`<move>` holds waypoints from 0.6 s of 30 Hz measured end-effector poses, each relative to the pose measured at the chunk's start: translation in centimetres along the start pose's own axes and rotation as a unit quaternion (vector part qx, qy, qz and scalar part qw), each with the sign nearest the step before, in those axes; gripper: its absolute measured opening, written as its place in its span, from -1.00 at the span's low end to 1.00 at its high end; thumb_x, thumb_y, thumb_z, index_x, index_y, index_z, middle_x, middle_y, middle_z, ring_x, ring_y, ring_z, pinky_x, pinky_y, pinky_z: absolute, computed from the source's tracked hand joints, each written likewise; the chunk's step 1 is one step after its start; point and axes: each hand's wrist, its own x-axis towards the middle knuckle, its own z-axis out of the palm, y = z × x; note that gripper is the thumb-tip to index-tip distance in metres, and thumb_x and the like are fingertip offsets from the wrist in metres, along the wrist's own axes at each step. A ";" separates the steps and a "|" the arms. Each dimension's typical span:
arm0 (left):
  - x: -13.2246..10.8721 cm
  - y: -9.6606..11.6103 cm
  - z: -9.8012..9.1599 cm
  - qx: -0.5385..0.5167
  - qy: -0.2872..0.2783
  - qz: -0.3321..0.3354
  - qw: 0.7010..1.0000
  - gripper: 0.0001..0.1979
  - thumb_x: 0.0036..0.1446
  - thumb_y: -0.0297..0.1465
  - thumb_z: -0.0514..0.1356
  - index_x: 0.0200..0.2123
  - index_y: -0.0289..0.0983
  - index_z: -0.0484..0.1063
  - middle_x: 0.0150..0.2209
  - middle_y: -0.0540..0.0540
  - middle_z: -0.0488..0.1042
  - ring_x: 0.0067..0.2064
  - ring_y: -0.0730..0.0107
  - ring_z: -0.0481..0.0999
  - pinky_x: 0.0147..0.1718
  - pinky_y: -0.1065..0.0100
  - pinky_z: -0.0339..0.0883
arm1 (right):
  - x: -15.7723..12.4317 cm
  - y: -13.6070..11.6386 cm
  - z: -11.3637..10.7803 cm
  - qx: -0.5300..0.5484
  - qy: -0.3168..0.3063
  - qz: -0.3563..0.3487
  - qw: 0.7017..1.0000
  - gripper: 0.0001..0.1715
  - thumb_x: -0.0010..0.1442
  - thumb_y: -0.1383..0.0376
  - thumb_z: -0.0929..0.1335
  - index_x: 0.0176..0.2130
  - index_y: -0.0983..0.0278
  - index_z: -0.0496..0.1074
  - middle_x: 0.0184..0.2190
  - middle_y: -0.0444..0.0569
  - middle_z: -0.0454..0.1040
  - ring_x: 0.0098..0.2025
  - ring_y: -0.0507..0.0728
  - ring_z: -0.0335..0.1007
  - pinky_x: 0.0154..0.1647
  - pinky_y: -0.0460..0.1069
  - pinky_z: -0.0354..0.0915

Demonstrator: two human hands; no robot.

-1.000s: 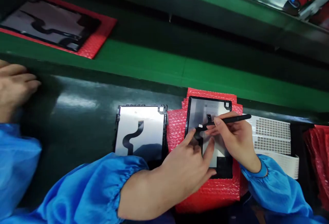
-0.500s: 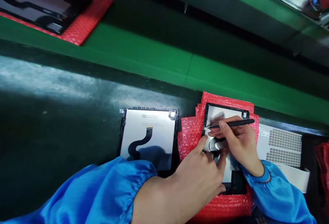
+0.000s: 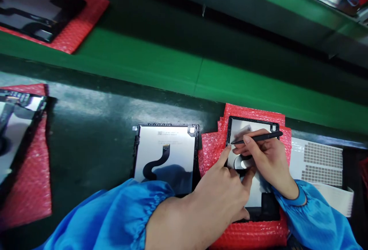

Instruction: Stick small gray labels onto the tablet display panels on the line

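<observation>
Now pinching the black tool in the right hand at the left edge of the panel atop red wrap, not farther in like a second ago, resting the left hand spread on it, so probably onto edge work

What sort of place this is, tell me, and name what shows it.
Likely an electronics assembly or repair bench: a flat panel with a black ribbon cable, red bubble wrap under another panel, and a slim black tool in the right hand.
</observation>
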 end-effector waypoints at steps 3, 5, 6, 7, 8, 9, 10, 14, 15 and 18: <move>0.0 -0.1 0.2 -0.006 -0.006 0.009 1.000 0.10 -0.04 0.37 0.30 0.27 -0.41 0.47 -0.51 -0.15 0.63 -0.54 0.08 0.59 0.31 -0.17 0.20 | 0.0 0.1 0.0 0.004 -0.004 0.002 1.000 -0.70 0.38 0.03 0.47 -0.17 0.21 0.55 -0.38 -0.02 0.71 -0.35 0.19 0.74 -0.35 0.02 0.69; 0.1 -0.3 0.2 -0.014 -0.006 0.015 1.000 0.13 -0.06 0.40 0.27 0.25 -0.43 0.48 -0.52 -0.16 0.63 -0.55 0.06 0.59 0.30 -0.20 0.20 | 0.0 0.3 -0.1 0.001 -0.009 0.007 1.000 -0.70 0.39 0.03 0.46 -0.16 0.21 0.54 -0.36 -0.01 0.71 -0.33 0.19 0.75 -0.36 0.01 0.69; 0.1 -0.4 0.1 -0.019 -0.006 0.018 1.000 0.14 -0.08 0.41 0.27 0.24 -0.45 0.48 -0.51 -0.18 0.63 -0.54 0.05 0.60 0.30 -0.20 0.20 | 0.1 0.3 -0.1 -0.003 -0.013 0.011 1.000 -0.70 0.40 0.03 0.46 -0.15 0.21 0.54 -0.35 -0.01 0.72 -0.32 0.19 0.75 -0.36 0.00 0.68; 0.1 -0.5 0.0 -0.024 -0.007 0.020 1.000 0.15 -0.09 0.42 0.27 0.22 -0.45 0.50 -0.50 -0.21 0.64 -0.52 0.02 0.61 0.30 -0.20 0.20 | 0.1 0.4 -0.1 -0.007 -0.016 0.014 1.000 -0.70 0.40 0.03 0.45 -0.15 0.21 0.54 -0.35 -0.01 0.72 -0.31 0.19 0.75 -0.37 0.00 0.68; 0.1 -0.6 -0.1 -0.027 -0.007 0.021 0.999 0.14 -0.10 0.42 0.28 0.20 -0.45 0.51 -0.47 -0.23 0.65 -0.49 0.00 0.63 0.31 -0.20 0.20 | 0.1 0.5 -0.1 -0.011 -0.020 0.017 1.000 -0.70 0.41 0.03 0.45 -0.14 0.21 0.54 -0.35 -0.01 0.72 -0.31 0.19 0.75 -0.36 0.00 0.68; 0.2 -0.7 -0.2 -0.031 -0.008 0.021 0.999 0.13 -0.11 0.42 0.28 0.18 -0.45 0.52 -0.45 -0.26 0.67 -0.46 -0.02 0.65 0.32 -0.20 0.18 | 0.2 0.5 -0.1 -0.014 -0.023 0.017 0.999 -0.70 0.41 0.03 0.44 -0.14 0.21 0.54 -0.36 -0.02 0.72 -0.31 0.18 0.75 -0.35 -0.01 0.68; 0.2 -0.8 -0.3 -0.035 -0.009 0.020 0.999 0.12 -0.11 0.42 0.28 0.17 -0.45 0.53 -0.43 -0.27 0.67 -0.44 -0.05 0.66 0.33 -0.19 0.16 | 0.2 0.6 -0.1 -0.016 -0.025 0.017 0.999 -0.71 0.42 0.04 0.44 -0.14 0.21 0.54 -0.37 -0.03 0.71 -0.32 0.17 0.75 -0.34 -0.01 0.68; 0.3 -1.1 -0.2 -0.057 -0.002 0.016 0.998 0.13 -0.12 0.42 0.29 0.18 -0.46 0.52 -0.38 -0.27 0.69 -0.33 -0.10 0.69 0.38 -0.17 0.06 | 0.4 0.7 -0.1 0.004 -0.019 0.015 1.000 -0.70 0.41 0.03 0.45 -0.14 0.21 0.52 -0.35 -0.03 0.72 -0.33 0.15 0.74 -0.32 -0.03 0.67; 0.3 -1.1 -0.2 -0.065 0.003 0.015 0.998 0.13 -0.11 0.42 0.29 0.18 -0.45 0.52 -0.36 -0.27 0.69 -0.28 -0.11 0.70 0.39 -0.16 0.05 | 0.4 0.8 -0.1 0.017 -0.014 0.017 1.000 -0.69 0.40 0.02 0.45 -0.14 0.22 0.51 -0.34 -0.02 0.72 -0.33 0.16 0.74 -0.33 -0.02 0.67; 0.3 -1.3 -0.7 -0.094 0.022 0.015 0.995 0.04 -0.06 0.37 0.32 0.17 -0.41 0.52 -0.22 -0.30 0.71 -0.07 -0.14 0.70 0.39 -0.14 0.07 | 0.4 1.0 -0.2 0.042 -0.011 0.018 0.999 -0.62 0.38 -0.02 0.46 -0.15 0.24 0.50 -0.32 0.02 0.71 -0.35 0.17 0.73 -0.34 0.00 0.67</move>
